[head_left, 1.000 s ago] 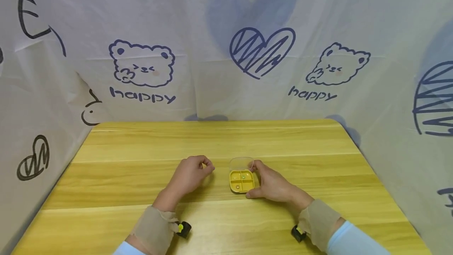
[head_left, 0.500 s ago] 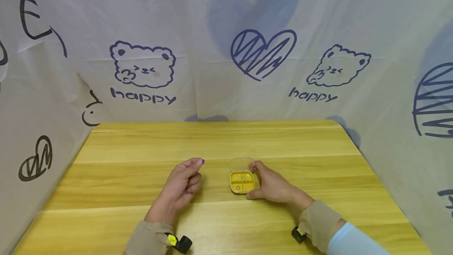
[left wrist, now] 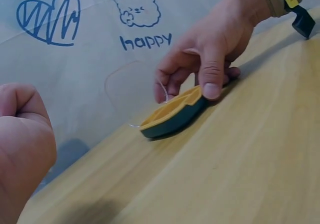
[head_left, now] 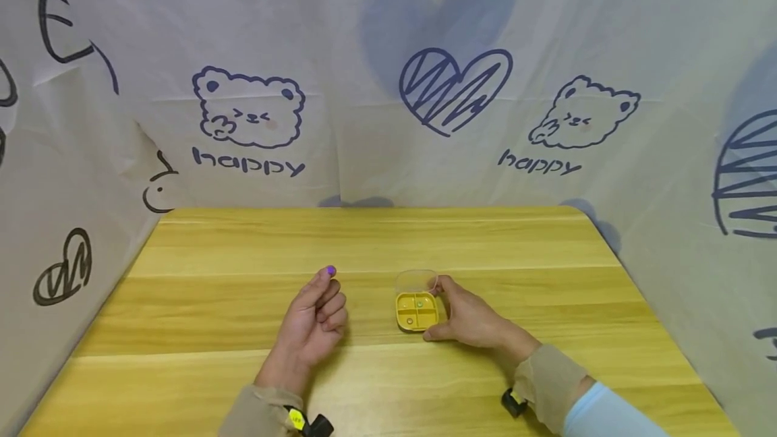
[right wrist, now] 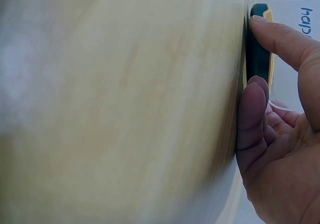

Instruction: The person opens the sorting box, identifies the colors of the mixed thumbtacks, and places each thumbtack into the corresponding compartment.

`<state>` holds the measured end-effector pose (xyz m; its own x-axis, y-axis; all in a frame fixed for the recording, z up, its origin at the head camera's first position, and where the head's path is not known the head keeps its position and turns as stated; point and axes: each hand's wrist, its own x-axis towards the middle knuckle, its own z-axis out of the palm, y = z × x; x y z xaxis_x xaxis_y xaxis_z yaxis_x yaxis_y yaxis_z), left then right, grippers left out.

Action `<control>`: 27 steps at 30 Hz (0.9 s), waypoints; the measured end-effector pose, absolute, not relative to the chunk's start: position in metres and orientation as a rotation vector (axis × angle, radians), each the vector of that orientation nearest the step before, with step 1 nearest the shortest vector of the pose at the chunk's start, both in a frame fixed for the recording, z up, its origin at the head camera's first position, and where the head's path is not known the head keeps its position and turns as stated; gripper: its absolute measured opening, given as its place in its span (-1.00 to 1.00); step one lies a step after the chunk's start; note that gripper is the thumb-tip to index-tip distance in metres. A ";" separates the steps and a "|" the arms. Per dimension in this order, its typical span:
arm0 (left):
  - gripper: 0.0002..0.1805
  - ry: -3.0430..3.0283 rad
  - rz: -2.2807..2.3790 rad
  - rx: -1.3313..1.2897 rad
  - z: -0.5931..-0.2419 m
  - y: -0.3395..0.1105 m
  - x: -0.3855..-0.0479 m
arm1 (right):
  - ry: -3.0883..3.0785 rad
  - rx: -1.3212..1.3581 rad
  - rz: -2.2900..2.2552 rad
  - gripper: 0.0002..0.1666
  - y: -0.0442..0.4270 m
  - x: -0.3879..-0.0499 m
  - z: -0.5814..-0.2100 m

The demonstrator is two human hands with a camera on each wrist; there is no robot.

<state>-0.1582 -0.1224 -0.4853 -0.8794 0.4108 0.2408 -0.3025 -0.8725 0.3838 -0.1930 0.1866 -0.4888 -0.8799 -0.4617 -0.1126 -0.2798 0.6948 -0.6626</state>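
Note:
My left hand point(head_left: 312, 326) pinches a small purple bead-like piece point(head_left: 330, 270) between thumb and forefinger, palm turned up, left of the pill box. That yellow pill box point(head_left: 415, 311) with a dark green base point(left wrist: 175, 124) sits on the table, its clear lid point(head_left: 416, 280) raised at the back. Its four-way divider leaves a small greenish piece point(head_left: 419, 304) in the back right compartment and a brownish one point(head_left: 409, 321) in the front left. My right hand point(head_left: 473, 315) grips the box's right side, thumb at the front corner. The left wrist view hides the purple piece.
The wood-grain table point(head_left: 243, 241) stretches around both hands. White cloth point(head_left: 352, 140) with printed bears and hearts hangs behind it and at both sides. Each wrist wears a band with a small black camera point(head_left: 514, 403).
My left hand has turned palm up and drawn slightly left, away from the box, bringing the purple piece into sight at the fingertips. The right hand and pill box stay put.

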 end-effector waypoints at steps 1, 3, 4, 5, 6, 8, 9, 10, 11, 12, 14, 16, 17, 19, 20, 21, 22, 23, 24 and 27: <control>-0.59 0.447 2.686 0.469 -0.486 -0.121 -0.158 | 2.638 -0.585 -0.965 -0.04 0.187 -0.193 -0.489; -0.57 0.394 2.680 0.500 -0.488 -0.119 -0.157 | 2.638 -0.574 -0.967 -0.04 0.187 -0.192 -0.489; -0.57 0.373 2.676 0.507 -0.488 -0.118 -0.156 | 2.636 -0.572 -0.968 -0.04 0.187 -0.192 -0.489; -0.56 0.351 2.673 0.512 -0.489 -0.118 -0.155 | 2.634 -0.569 -0.971 -0.04 0.187 -0.192 -0.489; -0.56 0.331 2.670 0.514 -0.490 -0.117 -0.154 | 2.634 -0.570 -0.971 -0.04 0.187 -0.192 -0.489; -0.55 0.301 2.672 0.503 -0.490 -0.115 -0.153 | 2.631 -0.572 -0.976 -0.04 0.187 -0.192 -0.489; -0.55 0.289 2.675 0.500 -0.490 -0.114 -0.153 | 2.632 -0.578 -0.977 -0.04 0.187 -0.193 -0.489; -0.55 0.274 2.679 0.494 -0.490 -0.114 -0.152 | 2.633 -0.582 -0.977 -0.04 0.187 -0.193 -0.489; -0.55 0.261 2.682 0.490 -0.489 -0.114 -0.152 | 2.633 -0.586 -0.977 -0.04 0.187 -0.193 -0.490; -0.55 0.251 2.685 0.487 -0.489 -0.114 -0.152 | 2.633 -0.592 -0.978 -0.04 0.187 -0.194 -0.490; -0.54 0.226 2.686 0.494 -0.488 -0.114 -0.151 | 2.632 -0.597 -0.975 -0.04 0.187 -0.194 -0.490; -0.53 0.205 2.680 0.510 -0.488 -0.114 -0.151 | 2.631 -0.594 -0.976 -0.03 0.187 -0.194 -0.490; -0.53 0.195 2.677 0.517 -0.488 -0.114 -0.150 | 2.632 -0.590 -0.974 -0.03 0.188 -0.194 -0.490; -0.51 0.180 2.667 0.532 -0.487 -0.114 -0.150 | 2.633 -0.583 -0.972 -0.03 0.188 -0.194 -0.489; -0.50 0.174 2.663 0.536 -0.487 -0.114 -0.150 | 2.632 -0.578 -0.973 -0.03 0.188 -0.194 -0.489; -0.50 0.172 2.659 0.539 -0.487 -0.113 -0.150 | 2.632 -0.577 -0.975 -0.03 0.188 -0.194 -0.489; -0.50 0.169 2.657 0.540 -0.487 -0.113 -0.150 | 2.631 -0.578 -0.976 -0.03 0.188 -0.194 -0.489; -0.50 0.169 2.654 0.544 -0.487 -0.113 -0.150 | 2.632 -0.580 -0.976 -0.03 0.188 -0.194 -0.489; -0.49 0.171 2.651 0.547 -0.487 -0.113 -0.150 | 2.631 -0.583 -0.978 -0.03 0.188 -0.194 -0.489; -0.50 0.167 2.651 0.550 -0.487 -0.113 -0.150 | 2.632 -0.586 -0.978 -0.04 0.187 -0.194 -0.489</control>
